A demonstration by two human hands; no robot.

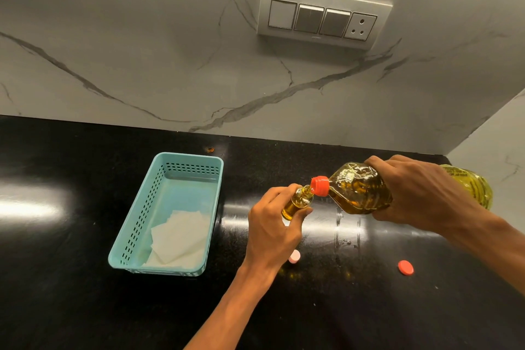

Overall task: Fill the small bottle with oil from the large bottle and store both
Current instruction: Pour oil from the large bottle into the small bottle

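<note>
Two hands (272, 224) (420, 193), two bottles (298, 202) (358, 190), two caps (294, 256) (405, 267), one basket (141, 221)

Left hand (272, 221) raised, fingers (279, 192) curled in a grip; right hand (420, 193) likewise curled, knuckles uppermost.

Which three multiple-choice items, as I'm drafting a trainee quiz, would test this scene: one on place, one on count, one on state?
1. Where do the white papers lie? A in the basket; B on the wall; C on the floor.
2. How many loose caps lie on the counter? A one; B two; C four.
3. How is the large bottle held? A upright; B tilted, neck at the small bottle; C flat on the counter.
Key: 1 A, they lie on the basket's floor; 2 B, a pink cap and a red cap; 3 B, the right hand tips it while the left hand grips the small bottle.
</note>
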